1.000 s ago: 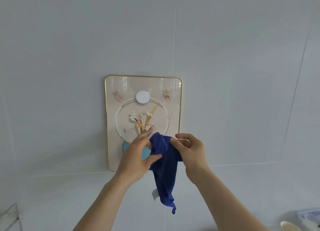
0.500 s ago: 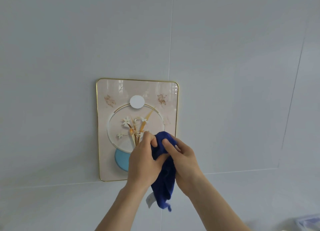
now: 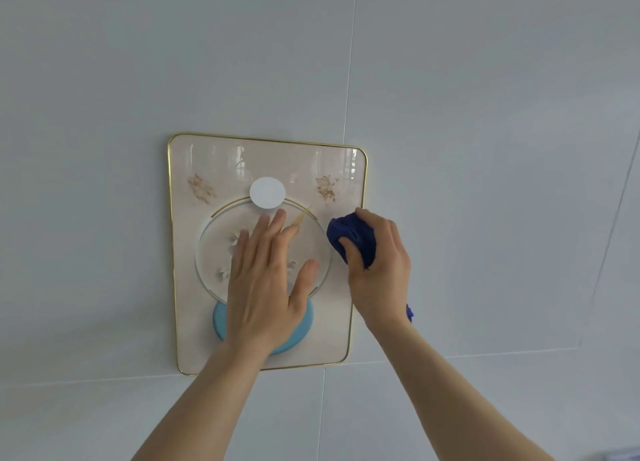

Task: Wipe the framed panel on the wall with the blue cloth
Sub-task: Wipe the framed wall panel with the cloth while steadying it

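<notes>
A pale pink framed panel (image 3: 194, 170) with a thin gold rim hangs on the white tiled wall. It shows a white disc, a gold ring with flowers and a light blue half-circle. My left hand (image 3: 266, 277) lies flat and spread against the panel's middle, holding nothing. My right hand (image 3: 379, 266) grips the bunched dark blue cloth (image 3: 353, 237) and presses it on the panel near its right edge. A small tail of the cloth sticks out below my right wrist.
White wall tiles (image 3: 485, 149) with thin grout lines surround the panel on all sides. Nothing else stands near the panel in this view.
Both hands held the hanging cloth together before. Now my left hand has let go and lies flat on the panel, and my right hand has bunched the cloth and moved it up right.
</notes>
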A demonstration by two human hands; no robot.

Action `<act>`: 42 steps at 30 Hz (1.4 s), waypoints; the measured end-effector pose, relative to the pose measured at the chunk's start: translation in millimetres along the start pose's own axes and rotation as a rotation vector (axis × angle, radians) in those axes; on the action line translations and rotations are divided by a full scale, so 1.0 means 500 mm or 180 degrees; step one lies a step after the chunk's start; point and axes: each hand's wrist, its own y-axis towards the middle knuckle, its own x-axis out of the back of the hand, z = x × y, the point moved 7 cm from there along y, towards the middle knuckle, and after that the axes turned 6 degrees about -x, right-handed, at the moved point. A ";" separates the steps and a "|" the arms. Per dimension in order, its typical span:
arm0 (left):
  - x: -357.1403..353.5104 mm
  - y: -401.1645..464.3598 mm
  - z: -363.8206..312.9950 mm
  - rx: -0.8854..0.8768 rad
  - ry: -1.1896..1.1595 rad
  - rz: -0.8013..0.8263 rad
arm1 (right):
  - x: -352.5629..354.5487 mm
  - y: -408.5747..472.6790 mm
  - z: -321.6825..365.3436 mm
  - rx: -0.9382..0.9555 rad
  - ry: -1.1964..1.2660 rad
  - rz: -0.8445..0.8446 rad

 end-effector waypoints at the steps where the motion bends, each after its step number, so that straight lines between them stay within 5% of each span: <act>1: -0.010 0.011 0.006 -0.0083 0.0173 0.0026 | -0.010 0.007 0.000 0.0186 -0.0070 -0.0059; 12: -0.106 0.043 0.093 -0.0328 0.1286 -0.0036 | -0.125 0.033 -0.066 0.1396 -0.0723 -0.0445; 20: -0.121 0.045 0.099 -0.0405 0.1403 -0.0514 | -0.154 0.024 -0.074 0.1405 -0.0481 -0.0584; 42: -0.118 0.040 0.095 -0.0467 0.1349 -0.0701 | -0.155 0.002 -0.100 0.1455 -0.0621 -0.0712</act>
